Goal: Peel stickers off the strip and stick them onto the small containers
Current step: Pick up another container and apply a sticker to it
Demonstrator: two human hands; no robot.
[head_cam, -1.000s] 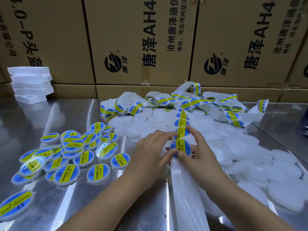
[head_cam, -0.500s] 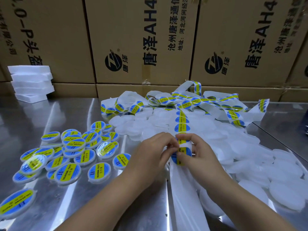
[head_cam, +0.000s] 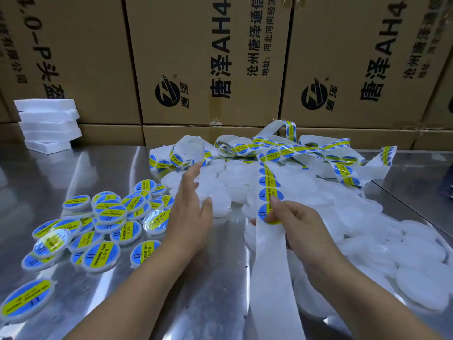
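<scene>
Labelling step. The right hand (head_cam: 294, 222) pinches the sticker strip (head_cam: 269, 266) at its lowest sticker (head_cam: 262, 212), holding the backing steady for peeling. The left hand (head_cam: 193, 217), fingers straight and holding nothing, reaches over the unlabelled containers (head_cam: 362, 217), probably to fetch one. Labelled containers (head_cam: 107, 217) lie apart, left, on the table (head_cam: 208, 290).

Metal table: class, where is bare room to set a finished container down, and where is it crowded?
Bare table lies between the foam stack and the labelled containers, and in front, left of the sticker strip. Crowded: the plain containers at right, and the strip's tangle behind them.
</scene>
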